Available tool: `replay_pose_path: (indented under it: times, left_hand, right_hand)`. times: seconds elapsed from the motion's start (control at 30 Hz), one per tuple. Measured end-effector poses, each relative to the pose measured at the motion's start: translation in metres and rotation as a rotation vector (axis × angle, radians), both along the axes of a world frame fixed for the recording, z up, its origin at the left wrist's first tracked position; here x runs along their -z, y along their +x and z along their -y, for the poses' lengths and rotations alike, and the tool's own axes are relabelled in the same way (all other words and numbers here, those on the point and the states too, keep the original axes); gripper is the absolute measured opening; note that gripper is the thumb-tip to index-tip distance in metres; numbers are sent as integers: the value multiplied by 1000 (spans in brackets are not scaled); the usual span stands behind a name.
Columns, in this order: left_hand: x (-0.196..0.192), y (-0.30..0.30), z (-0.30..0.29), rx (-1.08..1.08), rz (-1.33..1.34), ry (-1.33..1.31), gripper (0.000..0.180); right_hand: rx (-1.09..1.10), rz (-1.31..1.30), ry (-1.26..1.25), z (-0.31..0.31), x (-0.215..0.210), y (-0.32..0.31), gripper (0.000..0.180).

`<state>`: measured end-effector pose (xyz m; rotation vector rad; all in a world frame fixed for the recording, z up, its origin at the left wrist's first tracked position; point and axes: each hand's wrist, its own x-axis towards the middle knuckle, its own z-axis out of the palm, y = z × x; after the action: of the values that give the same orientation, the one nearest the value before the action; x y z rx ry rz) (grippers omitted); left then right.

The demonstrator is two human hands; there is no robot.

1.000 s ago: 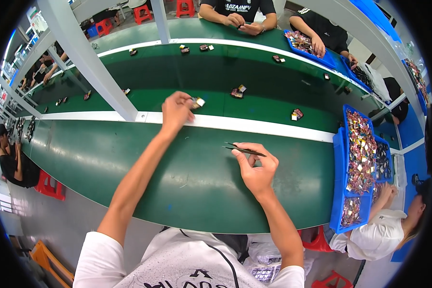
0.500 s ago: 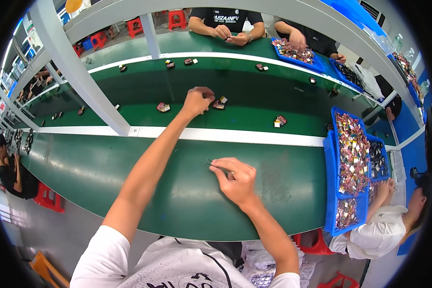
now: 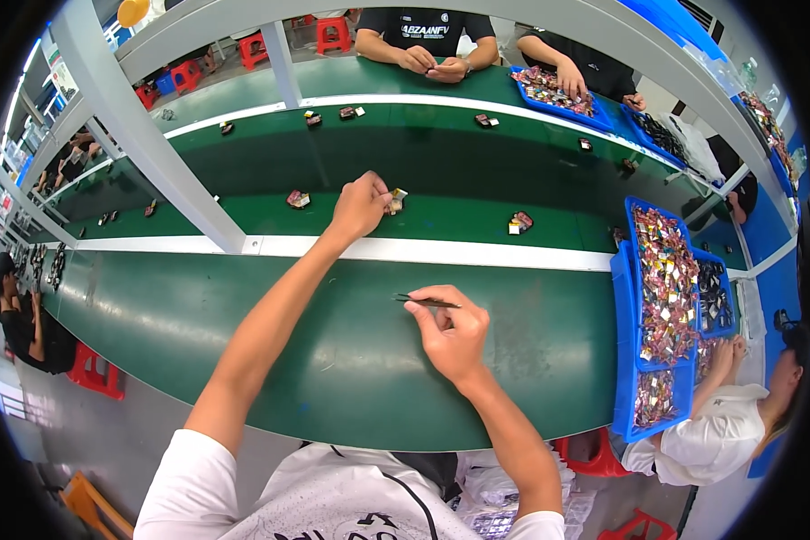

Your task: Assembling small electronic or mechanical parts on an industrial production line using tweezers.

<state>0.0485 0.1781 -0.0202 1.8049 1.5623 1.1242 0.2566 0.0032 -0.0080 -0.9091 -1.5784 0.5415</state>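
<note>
Over the green belt, my left hand [image 3: 362, 207] is closed, its thumb and fingertips pinching the edge of a small dark-red part with a white and yellow tag [image 3: 396, 202]. The fingers hide some of this part. Above the near green table [image 3: 351, 378], my right hand [image 3: 453, 335] grips a pair of dark tweezers [image 3: 432, 302] between thumb and fingers. Their thin tips point left, a little apart, with nothing between them.
More small tagged parts [image 3: 298, 199] [image 3: 519, 222] lie along the belt [image 3: 270, 162]. A white rail [image 3: 441, 253] divides belt from table. Blue trays [image 3: 623, 360] of parts stand at right, beside a co-worker in white [image 3: 715, 423]. Grey frame posts [image 3: 144, 126] rise at left. Others work across.
My left hand has come slightly nearer and left, its fingers now at the tagged part. The right hand has turned, showing more of the tweezers. Parts on the belt have shifted slightly left.
</note>
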Motion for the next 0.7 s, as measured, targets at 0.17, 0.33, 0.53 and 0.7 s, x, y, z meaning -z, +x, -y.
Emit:
replay_pose_path:
  times: [0.17,0.33,0.53,0.7]
  left_hand:
    - [-32,18,97,57,259,-250,11]
    - [-32,30,163,83,462,-405,14]
    - [-13,40,176,80,550,-366,16]
    - [-12,52,178,96,570,-317,17]
  right_hand:
    - [-1,-195,-262,0,-2,16,9]
    - [-95,-322,-350,-1,-1,16,11]
    - [-113,-261,-367,-2,4,24,12]
    - [-95,-159,-323,-3,4,33,11]
